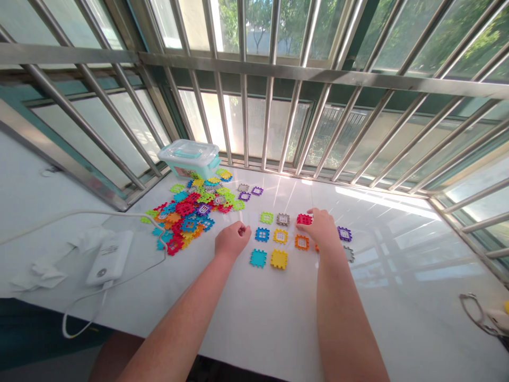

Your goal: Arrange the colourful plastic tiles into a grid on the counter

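Observation:
My right hand is at a red square building tile, its thumb and fingers closed on the tile's right side. My left hand rests in a loose fist on the table, with nothing showing in it. Between the hands lie a green tile, a grey tile, a blue window tile, a yellow window tile, a solid teal tile and a solid yellow tile. Below the red one is an orange tile. My right forearm partly hides another orange tile.
A heap of mixed tiles spreads left of my left hand, before a lidded clear box. A purple tile lies right of my right hand. A white power strip with cables sits left. Metal bars border the table.

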`<state>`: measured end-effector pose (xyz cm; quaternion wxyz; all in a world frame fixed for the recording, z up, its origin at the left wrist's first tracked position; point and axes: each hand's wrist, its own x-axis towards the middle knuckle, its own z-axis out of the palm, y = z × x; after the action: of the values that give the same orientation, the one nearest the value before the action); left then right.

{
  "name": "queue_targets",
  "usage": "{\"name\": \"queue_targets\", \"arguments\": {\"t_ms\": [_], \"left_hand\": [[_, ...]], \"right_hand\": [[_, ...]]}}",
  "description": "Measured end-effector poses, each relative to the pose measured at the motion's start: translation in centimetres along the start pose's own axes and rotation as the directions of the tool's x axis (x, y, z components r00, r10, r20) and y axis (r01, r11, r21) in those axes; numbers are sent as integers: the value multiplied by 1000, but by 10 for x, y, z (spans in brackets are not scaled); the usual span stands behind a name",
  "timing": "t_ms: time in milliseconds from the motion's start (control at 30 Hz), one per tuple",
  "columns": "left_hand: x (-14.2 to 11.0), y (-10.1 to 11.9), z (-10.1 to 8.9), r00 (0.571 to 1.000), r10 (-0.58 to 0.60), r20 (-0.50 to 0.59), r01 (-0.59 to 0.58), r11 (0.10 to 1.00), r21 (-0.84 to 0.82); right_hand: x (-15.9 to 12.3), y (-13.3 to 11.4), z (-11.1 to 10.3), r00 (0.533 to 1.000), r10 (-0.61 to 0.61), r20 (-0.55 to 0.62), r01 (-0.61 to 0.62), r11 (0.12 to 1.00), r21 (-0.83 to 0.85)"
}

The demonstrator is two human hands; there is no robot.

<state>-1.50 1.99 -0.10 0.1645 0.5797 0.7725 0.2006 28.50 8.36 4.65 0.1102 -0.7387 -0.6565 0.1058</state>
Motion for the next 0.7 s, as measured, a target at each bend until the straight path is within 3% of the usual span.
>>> {"name": "queue_targets", "arguments": {"t_ms": [700], "left_hand": [[1,-1,1,1000,-5,1,5,1000,13]], "right_hand": [[6,6,10,998,-63,0,63,996,56]]}}
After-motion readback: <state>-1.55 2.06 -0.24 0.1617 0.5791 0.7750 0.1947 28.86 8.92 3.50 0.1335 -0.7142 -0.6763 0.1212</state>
